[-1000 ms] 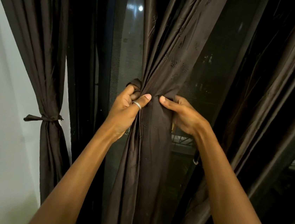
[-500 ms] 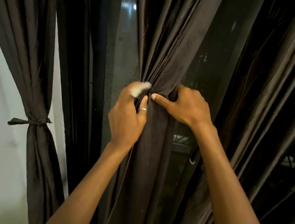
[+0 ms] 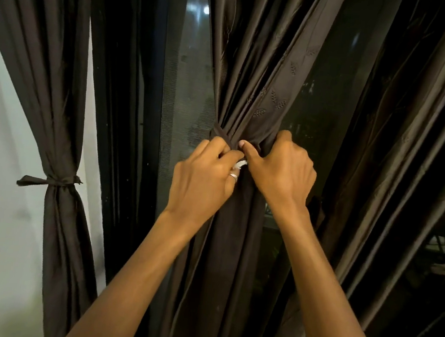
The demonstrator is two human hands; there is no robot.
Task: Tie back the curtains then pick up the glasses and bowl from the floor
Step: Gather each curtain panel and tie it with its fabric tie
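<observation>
Currently, the middle curtain [image 3: 234, 252] is held gathered before the window [image 3: 189, 81], its tie band [image 3: 221, 134] wrapped round but not yet fastened. The band is pinched by the left hand [image 3: 203, 177], the bundle gripped by the right hand [image 3: 280, 172]. The left curtain [image 3: 56, 205] is tied. Glasses and bowl are unseen; pickup is judged outstanding.

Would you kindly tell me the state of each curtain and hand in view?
left curtain: gathered and tied.
middle curtain: bunched, tie band wrapped round it.
right curtain: hanging loose, untied.
left hand: grips the tie band.
right hand: grips the middle curtain at the band.
</observation>
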